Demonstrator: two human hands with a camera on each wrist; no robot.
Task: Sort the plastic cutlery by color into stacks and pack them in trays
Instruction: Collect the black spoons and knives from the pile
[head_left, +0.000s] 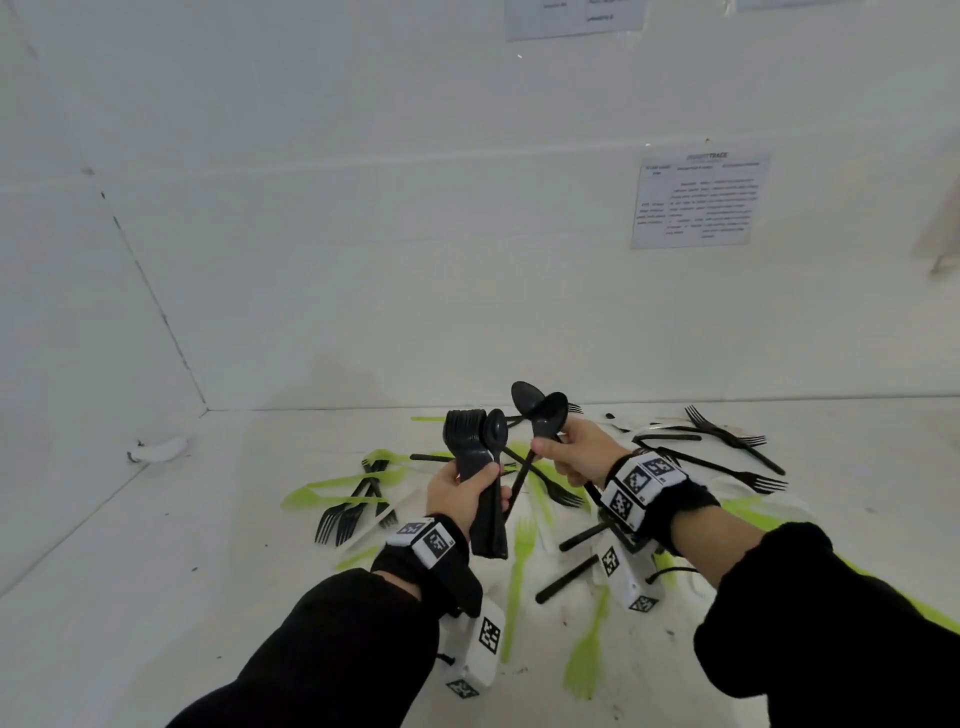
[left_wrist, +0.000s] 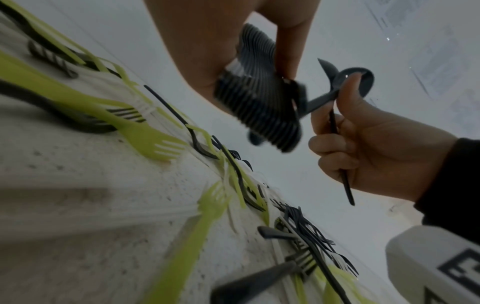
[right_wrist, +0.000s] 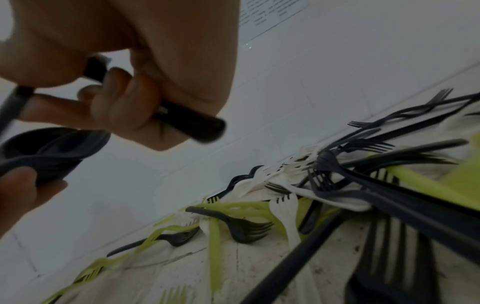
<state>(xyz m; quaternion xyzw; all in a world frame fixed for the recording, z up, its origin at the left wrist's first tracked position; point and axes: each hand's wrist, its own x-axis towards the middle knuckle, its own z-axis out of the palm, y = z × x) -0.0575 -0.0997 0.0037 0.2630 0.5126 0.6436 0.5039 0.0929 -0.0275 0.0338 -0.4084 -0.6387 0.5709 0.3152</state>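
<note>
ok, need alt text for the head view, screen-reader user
Above a white table, the left hand grips a stack of black forks upright, while the right hand holds two black spoons beside it. Loose black, green and white cutlery lies scattered on the table below; printed sheets hang on the white wall.

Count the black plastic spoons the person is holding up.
3: two black plastic spoons crossed in the right hand, one against the black fork stack in the left hand. Others may be hidden.
</note>
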